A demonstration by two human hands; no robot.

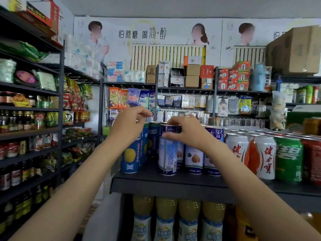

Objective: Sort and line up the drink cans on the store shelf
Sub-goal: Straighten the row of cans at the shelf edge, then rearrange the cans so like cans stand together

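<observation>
A dark shelf (173, 181) carries a row of tall drink cans. At its left end stand blue cans with a yellow fruit (130, 157). My left hand (128, 124) hovers over their tops with fingers loosely curled, holding nothing. My right hand (185, 131) grips the top of a white-and-purple can (167, 153) that stands at the shelf front, its text side facing me. To its right stand matching white-and-purple cans (194, 159), then white cans with red and orange print (260, 157), a green can (289, 159) and a red can (312, 159).
Below the shelf stand large bottles of yellow drink (166, 218). A tall rack of jars, bottles and snack bags (29, 119) lines the left side. Hanging packets and boxes (191, 94) fill the far racks. A cardboard box (295, 49) sits high at the right.
</observation>
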